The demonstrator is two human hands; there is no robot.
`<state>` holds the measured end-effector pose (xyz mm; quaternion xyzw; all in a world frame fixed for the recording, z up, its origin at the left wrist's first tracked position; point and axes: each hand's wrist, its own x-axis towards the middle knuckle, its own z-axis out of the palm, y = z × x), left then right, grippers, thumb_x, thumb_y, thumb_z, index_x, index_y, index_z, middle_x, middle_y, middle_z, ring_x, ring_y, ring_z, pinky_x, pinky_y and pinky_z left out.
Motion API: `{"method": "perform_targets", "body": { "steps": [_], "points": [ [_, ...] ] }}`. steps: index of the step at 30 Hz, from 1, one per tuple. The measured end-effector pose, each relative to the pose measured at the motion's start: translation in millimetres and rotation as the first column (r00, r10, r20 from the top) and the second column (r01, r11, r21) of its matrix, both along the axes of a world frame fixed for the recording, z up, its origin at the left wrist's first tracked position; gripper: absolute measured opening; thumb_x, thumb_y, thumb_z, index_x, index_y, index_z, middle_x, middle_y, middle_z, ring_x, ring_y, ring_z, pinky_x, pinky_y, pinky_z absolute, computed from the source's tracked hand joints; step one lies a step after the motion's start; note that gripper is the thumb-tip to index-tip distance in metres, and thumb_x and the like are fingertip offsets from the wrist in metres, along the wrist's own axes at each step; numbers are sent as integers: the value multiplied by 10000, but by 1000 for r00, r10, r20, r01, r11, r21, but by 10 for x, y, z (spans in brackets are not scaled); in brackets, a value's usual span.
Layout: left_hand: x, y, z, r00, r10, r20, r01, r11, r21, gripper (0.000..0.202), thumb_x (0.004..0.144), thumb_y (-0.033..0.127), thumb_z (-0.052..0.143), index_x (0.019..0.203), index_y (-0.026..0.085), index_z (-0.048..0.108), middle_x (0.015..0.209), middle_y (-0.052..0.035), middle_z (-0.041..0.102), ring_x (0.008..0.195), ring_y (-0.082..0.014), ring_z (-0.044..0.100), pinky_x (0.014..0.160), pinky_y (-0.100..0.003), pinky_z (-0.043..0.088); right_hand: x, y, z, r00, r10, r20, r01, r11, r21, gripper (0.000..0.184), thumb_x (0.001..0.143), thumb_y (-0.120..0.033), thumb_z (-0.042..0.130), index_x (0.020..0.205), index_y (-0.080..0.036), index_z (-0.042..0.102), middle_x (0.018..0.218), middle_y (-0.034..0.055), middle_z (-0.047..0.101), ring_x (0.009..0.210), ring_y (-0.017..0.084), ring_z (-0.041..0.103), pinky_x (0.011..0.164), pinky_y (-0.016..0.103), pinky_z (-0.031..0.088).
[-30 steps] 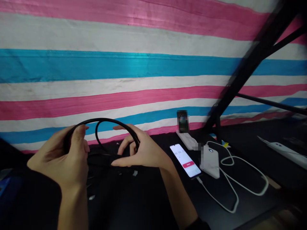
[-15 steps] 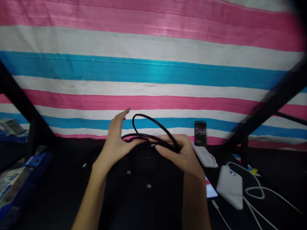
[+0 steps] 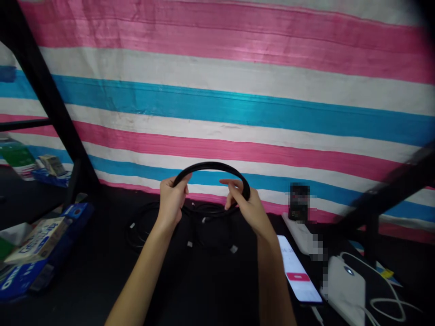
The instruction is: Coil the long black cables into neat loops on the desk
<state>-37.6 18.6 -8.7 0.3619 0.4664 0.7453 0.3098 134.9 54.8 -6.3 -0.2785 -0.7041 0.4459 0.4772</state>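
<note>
A black cable [image 3: 213, 165], gathered into a round coil, is held up above the dark tabletop between my two hands. My left hand [image 3: 172, 199] is closed around the coil's left side, thumb along the strands. On the opposite side my right hand [image 3: 245, 199] grips the coil between thumb and palm, with some fingers reaching inside the loop. Behind and below lie more coiled black cables [image 3: 141, 246] on the table, with small pale connector ends or tags showing. Their outlines blend into the black surface.
To the right are a lit phone [image 3: 297, 271], a white power bank [image 3: 346, 290] with white cords, and a small upright screen [image 3: 299, 201], partly pixelated. Blue snack packaging [image 3: 44, 258] lies left. Black frame legs slant at both sides before a striped sheet [image 3: 217, 108].
My left hand, spread open before, has closed on the cable. The loose loops are now drawn together into one neat ring. The view has shifted left, showing more packaging.
</note>
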Motion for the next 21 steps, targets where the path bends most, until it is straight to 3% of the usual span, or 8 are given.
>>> {"method": "perform_targets", "body": {
  "steps": [3,5,8,10,12,15,19,21],
  "points": [
    [0,6,0,994,0,113,-7,998,59,450,687,363,674,403,183,376,330,83,254,298,-33,187,342,-220,98,-139,-25,-37,969,81,-233,-101,992,-73,304,908,-408,471,873,-167,651,476,-44,523,434,85,540,460,194,449],
    [19,25,-22,994,-15,111,8,998,67,450,701,360,666,410,184,371,335,81,259,302,-38,196,345,-222,111,-187,-46,-52,928,97,-359,-139,986,-93,290,884,-420,505,818,-170,636,456,-56,488,384,83,510,365,174,395],
    [57,94,-90,997,-70,42,68,996,53,418,736,381,635,436,184,422,355,56,348,337,-63,308,386,-213,246,-188,-41,-62,889,23,-457,-77,992,-99,244,852,-404,557,791,-175,615,434,-72,452,332,74,465,283,148,306],
    [81,171,-158,996,-88,-32,89,996,18,314,764,412,606,562,179,552,490,6,531,487,-111,503,545,-228,405,-156,-28,-58,858,-44,-512,2,997,-81,234,845,-397,569,770,-178,603,418,-84,426,309,64,436,273,141,285],
    [112,257,-234,993,-85,-87,80,995,-55,251,751,430,628,837,195,632,825,-49,662,818,-179,609,797,-285,439,-121,-28,-48,816,-85,-572,68,996,-51,232,852,-392,561,756,-184,595,408,-92,405,294,57,412,276,140,284],
    [199,345,-330,993,-111,-43,101,977,-187,593,680,463,701,1190,241,496,1229,-103,548,1155,-254,497,973,-372,357,-109,-60,-35,767,-99,-634,146,989,23,223,852,-375,570,736,-186,595,401,-94,405,296,52,409,301,146,308],
    [384,314,-325,936,-315,157,348,894,-282,678,721,558,606,1257,188,416,1157,-142,587,1072,-285,568,916,-426,419,-170,-116,-28,754,-72,-653,156,985,72,234,830,-384,602,713,-182,587,400,-92,412,313,55,419,335,161,338],
    [433,242,-252,909,-334,250,399,870,-290,723,704,511,648,1289,194,368,1172,-133,582,1089,-273,560,935,-413,414,-183,-129,-8,755,-71,-652,116,993,25,255,843,-412,580,729,-183,579,404,-94,401,318,56,420,339,163,334]
  ]
}}
